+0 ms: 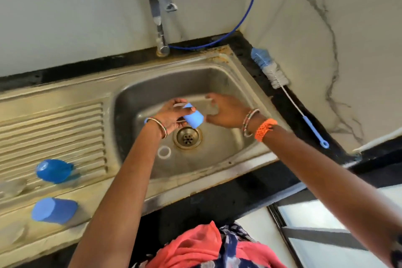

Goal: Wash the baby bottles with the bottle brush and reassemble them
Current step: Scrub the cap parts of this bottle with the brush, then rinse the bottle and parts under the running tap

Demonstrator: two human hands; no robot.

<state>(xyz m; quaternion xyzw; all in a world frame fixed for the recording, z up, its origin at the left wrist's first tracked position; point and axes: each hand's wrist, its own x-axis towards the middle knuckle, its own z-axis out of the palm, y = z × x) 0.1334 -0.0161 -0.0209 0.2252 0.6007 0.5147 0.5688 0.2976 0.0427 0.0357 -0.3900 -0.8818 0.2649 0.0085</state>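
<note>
Both hands over the sink [134, 93] basin, above the drain [187, 136]. Left hand [171, 118] grasps a pale blue cap [193, 118], fingers curled round it; a thin whitish rim shows at its fingertips, but blur stops me naming it. Right hand [224, 113] seems to pinch a clear part [212, 107], perhaps a teat or the bottle mouth; it is smeared and see-through, so I cannot tell the grasp for sure.

Risks as I judge them:
- Wet, clear part could slip and drop straight onto the drain.
- A white ring [164, 152] lies loose on the basin floor just beside the drain, near the front wall; a run of water from the tap [159, 17] might carry it onto the grate, or it gets left out at reassembly.
- Threading cap to part while both are held in the air could cross the threads.

Around:
- Brush [282, 89] lies along the dark counter strip at the sink's right edge, head toward the back corner, well apart from both hands.
- Drainboard at left: dark blue part [53, 169] near its front edge, a second cap [54, 210] on its side nearer the front-left corner.
- Blue hose [250, 15] hangs behind the tap.

Nothing blocks the hands; the right arm crosses the reach to the brush.
</note>
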